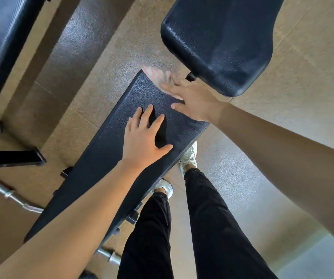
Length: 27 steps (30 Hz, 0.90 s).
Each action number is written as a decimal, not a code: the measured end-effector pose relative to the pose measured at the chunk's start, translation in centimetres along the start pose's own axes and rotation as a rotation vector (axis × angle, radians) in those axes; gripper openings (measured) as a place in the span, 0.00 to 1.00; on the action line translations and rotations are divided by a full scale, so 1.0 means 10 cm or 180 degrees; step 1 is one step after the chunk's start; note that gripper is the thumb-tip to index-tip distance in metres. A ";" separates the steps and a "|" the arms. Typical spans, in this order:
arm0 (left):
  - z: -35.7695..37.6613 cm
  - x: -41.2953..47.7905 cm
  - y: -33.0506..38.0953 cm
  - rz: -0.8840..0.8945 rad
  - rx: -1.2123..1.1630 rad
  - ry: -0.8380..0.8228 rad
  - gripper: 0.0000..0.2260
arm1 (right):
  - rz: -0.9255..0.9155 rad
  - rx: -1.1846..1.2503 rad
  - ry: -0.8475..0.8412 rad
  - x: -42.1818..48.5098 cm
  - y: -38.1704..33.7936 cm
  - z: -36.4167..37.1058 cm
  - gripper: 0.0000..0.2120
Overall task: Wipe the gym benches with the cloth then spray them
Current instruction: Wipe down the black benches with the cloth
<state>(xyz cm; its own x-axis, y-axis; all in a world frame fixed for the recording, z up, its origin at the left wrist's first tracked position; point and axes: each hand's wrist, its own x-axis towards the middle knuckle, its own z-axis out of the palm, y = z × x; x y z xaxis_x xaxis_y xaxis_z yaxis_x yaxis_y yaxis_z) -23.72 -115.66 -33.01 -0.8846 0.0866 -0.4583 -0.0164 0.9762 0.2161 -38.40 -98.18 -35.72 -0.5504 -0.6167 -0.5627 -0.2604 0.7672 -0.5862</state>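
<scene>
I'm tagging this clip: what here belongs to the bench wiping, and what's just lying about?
In the job: cloth under the right hand; bench pad under the left hand; seat pad beyond.
Lying about: barbell on the floor.

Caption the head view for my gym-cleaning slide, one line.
Right hand presses a striped cloth onto the far end of a black bench pad while the left hand rests flat on it.

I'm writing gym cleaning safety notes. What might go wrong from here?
The cloth lies at the far corner of the bench under the right hand; another push may sweep it off the edge. The left hand seems to lean flat on the bench, so it might slip. The barbell near the feet could trip the person.
</scene>
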 end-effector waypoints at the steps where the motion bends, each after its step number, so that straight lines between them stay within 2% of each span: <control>1: 0.01 0.00 0.01 -0.0039 -0.0008 -0.0023 0.40 | 0.0059 0.0079 0.0011 -0.08 0.05 0.01 0.33; 6: 0.09 0.01 0.05 -0.0067 0.0140 -0.0081 0.42 | 0.0416 0.0677 0.0008 -0.57 0.33 0.17 0.37; 10: 0.09 -0.01 0.04 -0.0026 0.0237 -0.0081 0.42 | 0.0764 0.1304 0.0273 -0.91 0.44 0.43 0.35; 15: 0.07 -0.02 0.05 -0.0026 0.0200 -0.0088 0.42 | 0.1780 0.3652 0.0776 -1.07 0.21 0.53 0.24; 19: 0.09 -0.08 0.09 -0.0086 0.0138 -0.0114 0.41 | 0.2459 0.4958 0.0766 -1.12 0.12 0.60 0.14; 23: 0.14 -0.26 0.17 -0.0193 0.0000 -0.0117 0.39 | 0.2714 0.5923 0.0824 -1.26 -0.02 0.72 0.04; 27: 0.23 -0.60 0.24 -0.0290 -0.0180 -0.0058 0.37 | 0.2830 0.6470 0.0810 -1.29 -0.12 0.92 0.16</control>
<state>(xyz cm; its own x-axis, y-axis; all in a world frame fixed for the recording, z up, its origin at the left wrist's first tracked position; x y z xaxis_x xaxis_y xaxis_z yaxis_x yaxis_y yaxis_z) -17.34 -113.40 -31.71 -0.8696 0.0022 -0.4937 -0.1230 0.9675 0.2209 -23.71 -92.76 -33.14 -0.1303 -0.1638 -0.9778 0.8628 -0.5046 -0.0305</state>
